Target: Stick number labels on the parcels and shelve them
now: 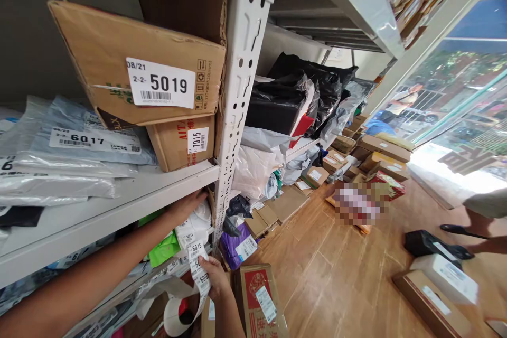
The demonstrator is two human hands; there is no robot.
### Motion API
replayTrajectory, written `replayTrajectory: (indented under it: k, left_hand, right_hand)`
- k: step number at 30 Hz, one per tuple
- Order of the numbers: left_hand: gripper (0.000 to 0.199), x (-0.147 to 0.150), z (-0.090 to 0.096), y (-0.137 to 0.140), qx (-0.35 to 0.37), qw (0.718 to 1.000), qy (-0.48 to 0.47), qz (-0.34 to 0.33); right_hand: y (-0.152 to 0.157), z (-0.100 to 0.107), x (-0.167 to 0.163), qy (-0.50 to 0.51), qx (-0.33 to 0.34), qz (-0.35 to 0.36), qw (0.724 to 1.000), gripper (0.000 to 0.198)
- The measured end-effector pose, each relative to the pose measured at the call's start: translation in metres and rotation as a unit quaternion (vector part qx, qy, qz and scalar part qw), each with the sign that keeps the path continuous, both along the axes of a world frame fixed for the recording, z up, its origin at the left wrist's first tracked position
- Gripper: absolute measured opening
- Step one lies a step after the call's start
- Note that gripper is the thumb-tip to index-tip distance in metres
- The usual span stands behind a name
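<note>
Left hand [189, 205] reaching under grey steel shelf [119, 206], fingers spread flat against white plastic parcel [194, 224] in lower bay; not closed on it. Right hand [214, 273] pinched shut on long white paper strip of numbered labels [198, 266], strip curling down to its roll just beside brown cardboard box with red print [257, 296]. Judgement: peel one label cleanly, keep parcel film taut, press flat from centre outward. Film glossy, crinkled; carton matte, stiff.
</note>
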State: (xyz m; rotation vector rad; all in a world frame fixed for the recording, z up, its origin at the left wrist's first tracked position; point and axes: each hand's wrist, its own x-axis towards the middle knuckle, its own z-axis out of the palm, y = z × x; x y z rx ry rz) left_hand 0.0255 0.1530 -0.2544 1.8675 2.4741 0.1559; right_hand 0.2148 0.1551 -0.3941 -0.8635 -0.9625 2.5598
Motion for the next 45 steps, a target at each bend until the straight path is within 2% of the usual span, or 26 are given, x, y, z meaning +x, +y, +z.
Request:
replayTrajectory:
  k: [2,5,10,13,16,20,22,25,27,30,36,45]
  left_hand:
    - [0.035,0.001,0.003,0.002,-0.019,0.999,0.003,-0.036]
    - [0.029,-0.006,0.001,-0.012,-0.056,0.996,-0.01,-0.067]
    - [0.029,-0.02,-0.007,-0.05,-0.062,0.99,-0.055,-0.115]
    - [0.032,-0.015,-0.01,-0.062,-0.047,0.989,-0.068,-0.12]
    - [0.03,-0.007,-0.009,-0.066,-0.036,0.992,-0.074,-0.094]
    - [0.02,0.0,-0.002,-0.069,-0.035,0.992,-0.09,-0.081]
    - [0.014,-0.001,0.0,-0.07,-0.026,0.989,-0.136,-0.05]
    - [0.028,-0.002,0.0,-0.067,-0.004,0.979,-0.201,0.032]
    - [0.032,-0.001,-0.001,-0.063,-0.007,0.978,-0.2,0.059]
    - [0.028,0.001,-0.002,-0.058,-0.027,0.982,-0.177,0.061]
    - [0.029,0.004,-0.005,-0.056,-0.042,0.99,-0.117,0.073]
    - [0.027,0.0,-0.009,-0.053,-0.049,0.986,-0.149,0.06]
  right_hand:
    - [0.002,0.004,0.004,0.014,0.019,-0.012,1.0,0.048]
    - [0.007,0.015,0.004,0.043,0.061,-0.027,0.997,0.041]
    - [0.016,0.03,-0.012,0.12,0.204,-0.052,0.97,0.033]
    - [0.019,0.027,-0.032,0.107,0.281,-0.058,0.952,0.028]
    - [0.019,0.017,-0.055,0.083,0.312,-0.07,0.944,0.035]
    - [0.013,0.003,-0.071,0.077,0.309,-0.09,0.944,0.04]
    - [0.012,0.0,-0.072,0.072,0.301,-0.095,0.946,0.041]
    - [0.011,-0.002,-0.07,0.064,0.282,-0.087,0.953,0.043]
    - [0.011,-0.001,-0.07,0.069,0.258,-0.08,0.96,0.046]
    - [0.012,-0.001,-0.071,0.071,0.227,-0.074,0.968,0.048]
    - [0.013,0.002,-0.073,0.061,0.219,-0.079,0.971,0.043]
    - [0.005,0.004,-0.074,0.037,0.221,-0.094,0.97,0.044]
